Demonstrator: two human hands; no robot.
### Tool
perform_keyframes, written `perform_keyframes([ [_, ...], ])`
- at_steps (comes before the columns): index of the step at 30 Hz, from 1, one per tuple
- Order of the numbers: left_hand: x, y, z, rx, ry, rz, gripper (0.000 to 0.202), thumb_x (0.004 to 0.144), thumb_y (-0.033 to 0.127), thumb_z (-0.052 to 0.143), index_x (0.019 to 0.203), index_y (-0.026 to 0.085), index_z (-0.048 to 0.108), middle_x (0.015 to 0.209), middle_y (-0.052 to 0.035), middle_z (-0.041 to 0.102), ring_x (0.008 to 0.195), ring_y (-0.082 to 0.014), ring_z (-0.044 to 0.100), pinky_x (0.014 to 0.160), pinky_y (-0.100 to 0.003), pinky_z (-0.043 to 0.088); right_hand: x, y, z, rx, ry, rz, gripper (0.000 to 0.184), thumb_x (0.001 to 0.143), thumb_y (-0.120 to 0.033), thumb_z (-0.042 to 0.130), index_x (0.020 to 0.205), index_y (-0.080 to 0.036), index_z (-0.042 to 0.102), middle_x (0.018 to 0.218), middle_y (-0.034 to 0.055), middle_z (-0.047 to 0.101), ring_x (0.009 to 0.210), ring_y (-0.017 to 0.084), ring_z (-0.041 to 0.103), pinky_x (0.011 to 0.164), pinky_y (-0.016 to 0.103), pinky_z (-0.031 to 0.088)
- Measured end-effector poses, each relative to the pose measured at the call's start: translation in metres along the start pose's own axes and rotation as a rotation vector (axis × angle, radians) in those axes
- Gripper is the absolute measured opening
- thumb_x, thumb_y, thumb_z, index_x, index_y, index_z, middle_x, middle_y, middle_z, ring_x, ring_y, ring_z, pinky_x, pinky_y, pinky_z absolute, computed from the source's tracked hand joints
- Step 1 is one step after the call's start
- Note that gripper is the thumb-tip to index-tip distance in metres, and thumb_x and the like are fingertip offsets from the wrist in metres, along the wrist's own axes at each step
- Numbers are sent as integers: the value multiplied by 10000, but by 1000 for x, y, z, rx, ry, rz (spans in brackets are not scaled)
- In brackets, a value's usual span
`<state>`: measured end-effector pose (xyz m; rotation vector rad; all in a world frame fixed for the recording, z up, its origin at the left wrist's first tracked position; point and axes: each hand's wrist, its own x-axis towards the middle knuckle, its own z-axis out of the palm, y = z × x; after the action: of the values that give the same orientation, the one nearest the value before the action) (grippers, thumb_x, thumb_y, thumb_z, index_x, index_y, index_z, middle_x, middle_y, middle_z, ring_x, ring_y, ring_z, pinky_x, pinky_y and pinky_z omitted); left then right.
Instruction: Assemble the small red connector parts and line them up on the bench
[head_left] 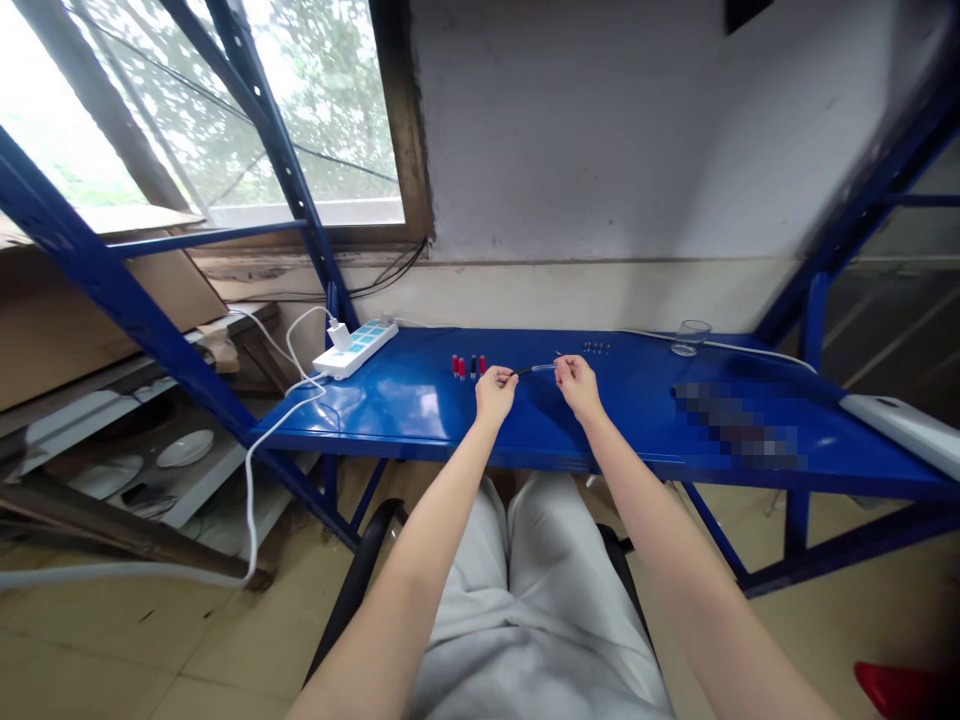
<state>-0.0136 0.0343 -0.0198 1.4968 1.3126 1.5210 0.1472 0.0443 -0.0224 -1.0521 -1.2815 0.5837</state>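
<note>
Above the blue tabletop [420, 425] a pen [536, 369] is held level, dark at its left end and clear toward the right. My left hand [495, 392] pinches the dark end between closed fingers. At the clear end, the closed fingers of my right hand [579, 385] grip the pen. A tiny tip shows above those fingers, too small to name. Left of my left hand, several red pen caps [461, 368] and a black pen cap [473, 367] stand upright. Beyond my right hand lie several small metallic pieces [597, 347].
A white power strip [360, 348] with a plug and cables lies at the table's left end. A clear glass [690, 338] is at the back right. A blurred dark object [739, 425] and a white device [904, 425] lie on the right. Blue frame posts flank the table.
</note>
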Motion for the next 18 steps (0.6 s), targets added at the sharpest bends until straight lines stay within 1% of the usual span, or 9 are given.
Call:
perform_keyframes([
  [3, 1, -1, 0, -14, 9, -5, 77, 720, 168, 599, 793, 146, 589, 683, -26, 616, 598, -97, 559, 621, -231, 470, 0, 1, 1, 35, -53, 46, 312, 749, -485, 522, 809, -179, 513, 577, -48, 481, 520, 87, 434, 505, 220, 367],
  [9, 2, -3, 1, -39, 8, -10, 78, 724, 160, 599, 801, 145, 592, 710, -43, 646, 644, -114, 599, 670, -254, 487, -1, -6, 1, 122, -56, 115, 335, 703, -500, 568, 790, -181, 516, 545, -63, 467, 481, 69, 404, 461, 208, 338],
  [13, 1, 0, 1, -112, -26, -30, 73, 734, 167, 597, 798, 134, 589, 725, -71, 661, 700, -144, 635, 671, -268, 493, -2, -10, 2, 235, -90, 155, 359, 666, -516, 616, 763, -185, 517, 512, -76, 451, 422, 51, 359, 420, 207, 288],
  [18, -1, 4, 1, -196, -102, -30, 119, 719, 206, 628, 802, 127, 596, 719, -77, 668, 672, -149, 638, 644, -276, 496, -4, -13, 3, 302, -199, 193, 394, 626, -532, 662, 753, -186, 523, 497, -76, 457, 386, 46, 347, 397, 213, 253],
])
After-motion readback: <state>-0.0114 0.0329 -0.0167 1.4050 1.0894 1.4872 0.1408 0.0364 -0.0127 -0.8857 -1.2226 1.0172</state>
